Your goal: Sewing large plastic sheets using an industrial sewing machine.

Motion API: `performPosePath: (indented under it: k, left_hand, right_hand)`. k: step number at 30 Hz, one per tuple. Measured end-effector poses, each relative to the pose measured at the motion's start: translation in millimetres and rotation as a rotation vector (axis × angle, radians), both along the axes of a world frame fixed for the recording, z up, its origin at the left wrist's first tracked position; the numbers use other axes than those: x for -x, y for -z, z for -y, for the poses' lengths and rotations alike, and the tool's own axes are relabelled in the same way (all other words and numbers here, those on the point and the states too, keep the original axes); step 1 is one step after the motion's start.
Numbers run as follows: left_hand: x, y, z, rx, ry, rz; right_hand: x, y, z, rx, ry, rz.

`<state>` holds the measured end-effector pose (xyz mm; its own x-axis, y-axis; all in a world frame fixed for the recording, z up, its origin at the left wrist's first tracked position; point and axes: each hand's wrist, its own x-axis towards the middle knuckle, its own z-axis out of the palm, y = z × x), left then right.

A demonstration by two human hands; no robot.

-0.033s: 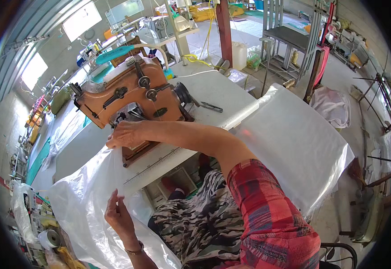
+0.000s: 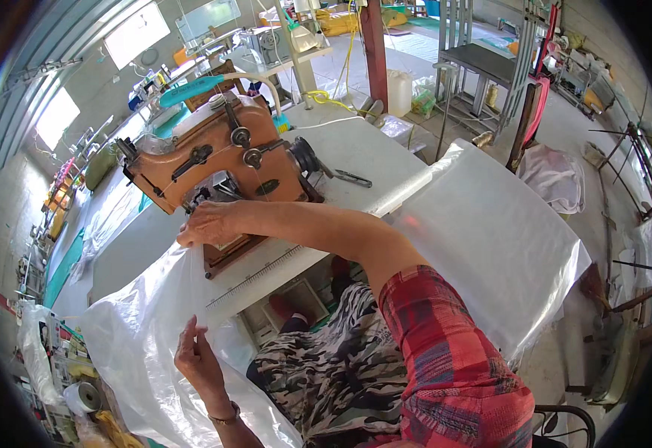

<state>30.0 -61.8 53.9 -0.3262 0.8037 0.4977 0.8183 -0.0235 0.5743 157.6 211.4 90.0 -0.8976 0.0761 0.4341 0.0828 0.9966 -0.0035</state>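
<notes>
My right hand (image 2: 210, 224) is closed on the upper edge of a translucent plastic sheet (image 2: 135, 313), right beside the needle area of an orange-brown sewing machine (image 2: 214, 153). Its fingers hide the stitching spot. From there the sheet hangs down over the table's front edge and spreads to the lower left. Lower down, my left hand (image 2: 199, 362) is raised in front of the sheet, its fingers loosely bent and a little apart. I see nothing held in it, though part of the palm side is hidden.
Another stack of clear plastic (image 2: 490, 231) drapes off the right side of the white table (image 2: 356, 149). Small black-handled snips (image 2: 352, 178) lie by the machine's handwheel (image 2: 303, 155). A measuring strip (image 2: 255, 275) runs along the front edge. Behind stand a red post (image 2: 374, 60) and a metal stand (image 2: 483, 63).
</notes>
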Motion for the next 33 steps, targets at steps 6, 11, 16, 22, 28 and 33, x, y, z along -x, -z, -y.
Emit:
performPosePath:
  k: [6, 11, 16, 22, 28, 33]
  left_hand:
    - [-9.4, 4.4, -0.5, -0.070, 0.046, -0.060]
    - [-24.3, 9.7, -4.6, -0.160, 0.006, -0.190]
    - [-29.1, 20.0, -12.4, -0.060, -0.099, -0.150]
    - [-20.4, 28.2, -20.5, -0.111, 0.054, -0.204]
    - [-7.5, 32.3, -25.1, -0.121, 0.131, 0.096]
    - [11.8, 44.5, -29.5, -0.158, 0.236, 0.361]
  right_hand:
    - [3.0, 4.9, -9.6, 0.228, -0.039, 0.013]
    - [2.3, 8.4, -11.1, 0.274, -0.035, -0.051]
    - [6.4, 9.9, -10.0, 0.277, -0.033, -0.082]
    - [10.1, 9.1, -5.5, 0.253, 0.023, -0.032]
    - [8.9, 12.2, 11.7, -0.380, 0.158, -0.087]
    - [-7.8, 12.8, 9.0, -0.425, -0.004, -0.062]
